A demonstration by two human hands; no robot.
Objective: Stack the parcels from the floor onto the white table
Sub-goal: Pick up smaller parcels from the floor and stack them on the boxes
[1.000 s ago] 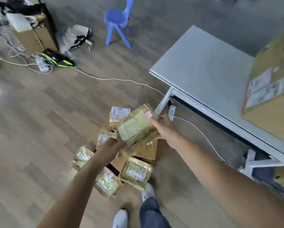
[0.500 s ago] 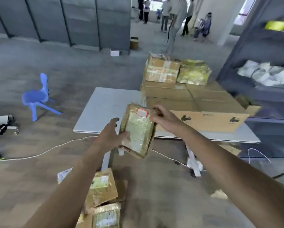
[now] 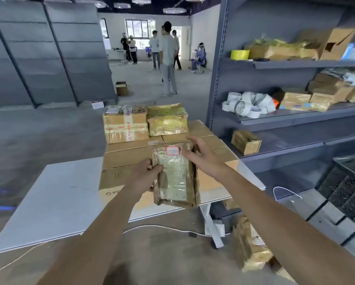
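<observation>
Both my hands hold a flat brown parcel [image 3: 175,175] wrapped in clear tape, with a red-framed label near its far end. My left hand [image 3: 145,173] grips its left edge; my right hand [image 3: 203,155] grips its far right corner. The parcel hangs in the air above the near edge of the white table [image 3: 55,198]. On the table's right half lie large flat cardboard boxes [image 3: 129,155]. Two smaller parcels sit on top of them: a taped cardboard one [image 3: 125,126] and a yellowish shiny one [image 3: 167,119].
A grey shelf rack [image 3: 285,118] with boxes and tape rolls stands to the right. More parcels [image 3: 248,245] lie on the floor by the table leg, a white cable [image 3: 158,227] runs under the table, and a black crate [image 3: 349,186] sits far right. People stand in the background.
I have lifted the parcel from the floor pile up to table height. My view has swung from the floor up to the table and the room.
</observation>
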